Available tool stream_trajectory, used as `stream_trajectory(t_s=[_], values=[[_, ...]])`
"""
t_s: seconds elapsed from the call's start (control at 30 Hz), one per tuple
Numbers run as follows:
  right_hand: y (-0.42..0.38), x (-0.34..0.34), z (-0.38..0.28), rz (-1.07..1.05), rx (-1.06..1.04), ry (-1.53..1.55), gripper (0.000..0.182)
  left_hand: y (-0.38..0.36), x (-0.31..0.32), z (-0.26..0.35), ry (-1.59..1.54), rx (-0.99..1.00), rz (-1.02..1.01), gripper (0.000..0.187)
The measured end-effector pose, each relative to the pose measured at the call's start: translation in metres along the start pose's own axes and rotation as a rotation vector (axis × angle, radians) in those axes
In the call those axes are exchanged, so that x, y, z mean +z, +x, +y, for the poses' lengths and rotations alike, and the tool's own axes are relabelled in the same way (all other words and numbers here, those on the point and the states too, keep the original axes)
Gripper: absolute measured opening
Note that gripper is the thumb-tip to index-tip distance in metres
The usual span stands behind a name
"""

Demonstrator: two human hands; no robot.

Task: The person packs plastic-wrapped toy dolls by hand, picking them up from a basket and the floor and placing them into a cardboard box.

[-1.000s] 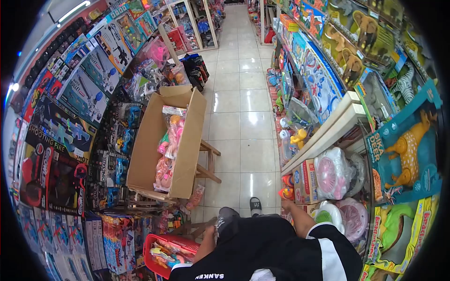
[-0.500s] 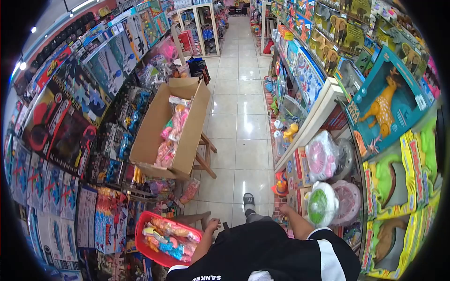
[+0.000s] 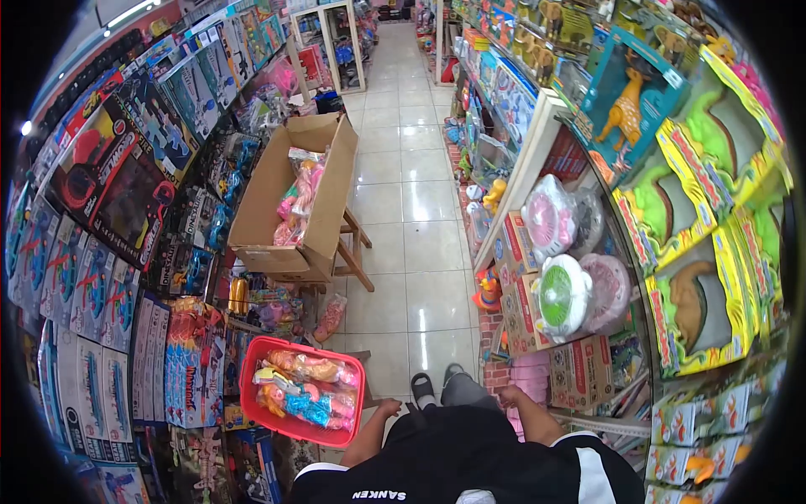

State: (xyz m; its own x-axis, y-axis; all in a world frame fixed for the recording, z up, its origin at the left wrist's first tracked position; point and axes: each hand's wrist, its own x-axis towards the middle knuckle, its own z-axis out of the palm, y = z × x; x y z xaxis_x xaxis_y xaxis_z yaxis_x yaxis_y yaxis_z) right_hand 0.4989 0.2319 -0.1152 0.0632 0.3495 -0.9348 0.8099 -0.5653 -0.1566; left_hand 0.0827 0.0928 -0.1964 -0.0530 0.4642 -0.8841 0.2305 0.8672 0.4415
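Note:
My left hand (image 3: 388,409) hangs low beside my body, fingers loosely bent, with nothing in it. Left of it is a red plastic basket (image 3: 248,367) holding several bagged dolls (image 3: 306,399), one in a blue outfit. On my other side, my right hand (image 3: 509,396) is lowered near pink packages (image 3: 530,375) by the right shelf. It too looks relaxed and holds nothing that I can see. Farther forward on the left, an open cardboard box (image 3: 329,189) contains bagged pink dolls (image 3: 300,202) and rests on a wooden stool (image 3: 353,256).
A tiled aisle (image 3: 420,193) runs ahead between crowded toy shelves. Boxed toys line the left side. On the right are wrapped fans (image 3: 564,294), a boxed toy deer (image 3: 625,109) and yellow dinosaur boxes (image 3: 693,315). A bagged doll (image 3: 331,317) lies near the stool.
The view has shifted forward along the aisle and tipped down, so the shelf goods sit differently. Both my feet now show. My hands remain low at my sides, with nothing taken up.

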Motion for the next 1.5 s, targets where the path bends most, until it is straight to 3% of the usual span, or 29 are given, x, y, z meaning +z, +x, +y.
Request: stream_trajectory(t_s=[0.07, 0.1, 0.13, 0.2, 0.27, 0.33, 0.4, 0.5, 0.67, 0.73, 0.8, 0.83, 0.87, 0.97, 1.0, 1.07, 1.1, 1.17, 1.27, 1.3, 1.33, 1.37, 1.4, 1.43, 1.47, 1.5], values=[[-0.006, 0.011, 0.025, 0.047, 0.064, 0.087, 0.044, 0.015, 0.0, -0.03, 0.272, 0.06, -0.062, 0.033], [0.0, 0.014, 0.04, -0.005, 0.075, 0.05, 0.045, 0.014, -0.002, -0.045, 0.653, 0.358, -0.026, 0.033], [0.005, 0.017, 0.05, -0.057, 0.083, 0.011, 0.047, 0.004, 0.002, -0.044, 0.659, 0.364, -0.024, 0.033], [-0.001, 0.028, 0.065, -0.021, 0.058, 0.024, 0.046, -0.05, 0.007, -0.028, 0.272, -0.049, 0.039, 0.034], [-0.012, 0.036, 0.077, 0.009, 0.039, 0.036, 0.046, -0.063, 0.015, -0.042, 0.149, -0.025, 0.037, 0.035], [-0.027, 0.043, 0.085, -0.017, -0.099, 0.033, 0.034, -0.072, 0.023, -0.064, 0.032, -0.015, 0.028, 0.037], [-0.037, 0.054, 0.089, 0.037, -0.064, 0.098, 0.029, -0.075, 0.028, -0.079, -0.054, -0.076, 0.002, 0.041], [-0.034, 0.073, 0.117, 0.036, -0.165, -0.161, 0.028, -0.103, 0.043, -0.109, -0.169, -0.078, 0.068, 0.041], [0.013, 0.103, 0.148, -0.051, -0.086, -0.18, 0.046, -0.155, 0.044, -0.168, -0.192, -0.102, 0.113, 0.043], [0.007, 0.124, 0.161, -0.061, -0.049, -0.172, 0.05, -0.172, 0.041, -0.204, -0.219, -0.155, 0.131, 0.043], [-0.001, 0.149, 0.157, 0.068, -0.009, 0.005, 0.059, -0.187, 0.033, -0.233, -0.244, -0.194, 0.15, 0.044], [-0.032, 0.142, 0.139, -0.075, -0.054, -0.048, 0.063, -0.196, 0.03, -0.247, -0.259, -0.223, 0.144, 0.045], [-0.041, 0.148, 0.13, -0.077, -0.051, -0.048, 0.063, -0.203, 0.027, -0.259, -0.273, -0.25, 0.136, 0.046], [-0.037, 0.171, 0.129, -0.068, -0.09, -0.023, 0.039, -0.211, 0.01, -0.289, -0.227, -0.331, 0.117, 0.048], [-0.031, 0.179, 0.131, -0.066, -0.081, -0.023, 0.039, -0.211, 0.001, -0.3, -0.201, -0.376, 0.103, 0.048], [-0.023, 0.195, 0.131, -0.056, -0.034, -0.043, 0.032, -0.182, -0.024, -0.333, -0.175, -0.233, 0.145, 0.041], [0.001, 0.2, 0.141, -0.158, -0.33, -0.556, 0.03, -0.175, -0.034, -0.351, -0.185, -0.118, 0.16, 0.041], [-0.01, 0.216, 0.129, -0.098, -0.084, -0.38, 0.038, -0.166, -0.066, -0.35, -0.116, -0.121, 0.207, 0.042], [-0.021, 0.244, 0.102, -0.109, -0.052, -0.418, 0.045, -0.16, -0.128, -0.351, -0.027, 0.121, 0.281, 0.037], [-0.029, 0.255, 0.087, -0.027, -0.068, -0.196, 0.033, -0.15, -0.144, -0.355, -0.125, 0.232, 0.449, 0.033], [0.005, 0.271, 0.09, 0.1, -0.092, -0.184, 0.026, -0.157, -0.163, -0.343, -0.236, 0.348, 0.568, 0.03], [-0.005, 0.28, 0.072, 0.22, -0.198, -0.179, 0.027, -0.176, -0.18, -0.325, -0.348, 0.457, 0.684, 0.027], [-0.016, 0.29, 0.05, 0.455, -0.339, -0.256, 0.029, -0.189, -0.197, -0.308, -0.378, 0.503, 0.83, 0.026], [-0.042, 0.3, 0.017, 0.687, -0.445, -0.13, 0.031, -0.203, -0.212, -0.29, -0.406, 0.55, 0.977, 0.026], [-0.06, 0.302, -0.015, 0.666, -0.474, 0.043, 0.034, -0.232, -0.223, -0.255, -0.385, 0.632, 1.109, 0.025], [-0.075, 0.306, -0.044, 0.778, -0.577, 0.074, 0.025, -0.26, -0.235, -0.22, -0.358, 0.718, 1.241, 0.025]])
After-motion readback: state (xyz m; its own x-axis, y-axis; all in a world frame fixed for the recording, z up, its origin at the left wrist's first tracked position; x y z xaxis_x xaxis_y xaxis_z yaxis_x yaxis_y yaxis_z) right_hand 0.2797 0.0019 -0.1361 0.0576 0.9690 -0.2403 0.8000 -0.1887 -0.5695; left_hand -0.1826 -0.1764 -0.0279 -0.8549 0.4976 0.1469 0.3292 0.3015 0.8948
